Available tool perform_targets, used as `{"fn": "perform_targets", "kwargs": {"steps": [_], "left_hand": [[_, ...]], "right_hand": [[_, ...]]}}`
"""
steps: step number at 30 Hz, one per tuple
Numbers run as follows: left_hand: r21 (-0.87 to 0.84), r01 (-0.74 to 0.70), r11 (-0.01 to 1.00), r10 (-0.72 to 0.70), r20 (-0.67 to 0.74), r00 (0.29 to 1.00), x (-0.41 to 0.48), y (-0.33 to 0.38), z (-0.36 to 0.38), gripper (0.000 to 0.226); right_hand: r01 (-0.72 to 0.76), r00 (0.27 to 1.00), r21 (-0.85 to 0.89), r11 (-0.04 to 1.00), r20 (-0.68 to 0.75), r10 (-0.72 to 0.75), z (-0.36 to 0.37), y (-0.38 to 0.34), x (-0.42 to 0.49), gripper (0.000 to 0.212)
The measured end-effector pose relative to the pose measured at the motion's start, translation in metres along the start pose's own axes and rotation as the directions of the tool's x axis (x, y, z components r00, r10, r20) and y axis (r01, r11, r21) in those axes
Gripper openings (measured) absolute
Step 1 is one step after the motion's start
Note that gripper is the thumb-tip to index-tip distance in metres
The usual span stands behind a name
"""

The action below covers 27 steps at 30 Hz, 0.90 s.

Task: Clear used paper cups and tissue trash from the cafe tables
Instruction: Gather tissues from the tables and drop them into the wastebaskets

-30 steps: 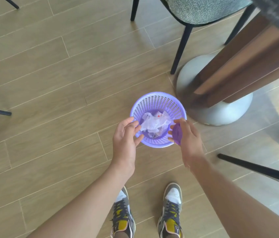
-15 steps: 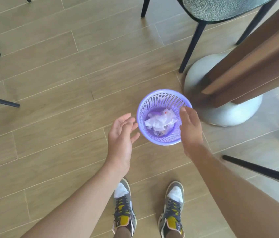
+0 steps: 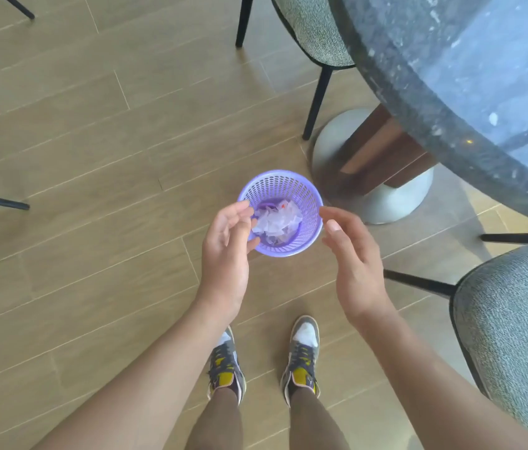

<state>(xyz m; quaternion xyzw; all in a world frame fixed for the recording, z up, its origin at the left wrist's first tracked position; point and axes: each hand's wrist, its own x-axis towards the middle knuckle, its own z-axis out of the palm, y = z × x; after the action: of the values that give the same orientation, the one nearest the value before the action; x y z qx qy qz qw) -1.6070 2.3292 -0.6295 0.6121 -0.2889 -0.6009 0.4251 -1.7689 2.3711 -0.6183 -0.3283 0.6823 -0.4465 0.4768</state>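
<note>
Below, both hands hover empty over the basket [image 3: 280,190]: left hand [image 3: 225,251] and right hand [image 3: 353,264], fingers spread. Crumpled tissue [image 3: 277,222] fills it; the left fingers hide its near-left rim.

I see a dark stone tabletop [image 3: 470,76] on a white base [image 3: 392,203], speckled grey chairs [image 3: 318,30] beside it, wood-plank floor [image 3: 94,157], and grey-yellow sneakers [image 3: 301,355] below.

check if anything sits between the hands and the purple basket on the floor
Nothing visible does. The left hand and right hand hang open on either side of the basket, with crumpled tissue inside.
</note>
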Motion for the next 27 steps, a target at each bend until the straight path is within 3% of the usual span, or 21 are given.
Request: {"fn": "perform_targets", "kwargs": {"steps": [6,9,12,15,18,27], "left_hand": [[0.009,-0.074,0.997,0.073,0.05,0.996,-0.075,0.095,0.005,0.028],[0.013,-0.095,0.995,0.094,0.089,0.992,-0.112,0.145,0.007,0.021],[0.028,-0.132,0.991,0.127,0.123,0.984,-0.149,0.19,0.01,0.022],[0.041,-0.152,0.987,0.143,0.171,0.975,-0.183,0.235,0.015,0.027],[0.025,-0.204,0.979,0.196,0.185,0.963,-0.209,0.28,0.02,0.026],[-0.034,-0.386,0.922,0.378,0.293,0.878,-0.267,0.364,0.037,0.024]], "right_hand": [[0.069,0.997,-0.012,0.998,0.026,-0.068,-0.022,-0.107,-0.053,0.047],[0.089,0.995,-0.006,0.996,0.044,-0.089,-0.035,-0.16,-0.081,0.036],[0.115,0.992,0.047,0.992,0.04,-0.117,-0.052,-0.211,-0.108,0.031],[0.133,0.99,0.065,0.989,0.028,-0.135,-0.069,-0.261,-0.137,0.043],[0.174,0.985,0.112,0.978,-0.003,-0.175,-0.087,-0.304,-0.159,0.035],[0.317,0.946,0.244,0.916,-0.145,-0.289,-0.144,-0.365,-0.214,0.029]]}}
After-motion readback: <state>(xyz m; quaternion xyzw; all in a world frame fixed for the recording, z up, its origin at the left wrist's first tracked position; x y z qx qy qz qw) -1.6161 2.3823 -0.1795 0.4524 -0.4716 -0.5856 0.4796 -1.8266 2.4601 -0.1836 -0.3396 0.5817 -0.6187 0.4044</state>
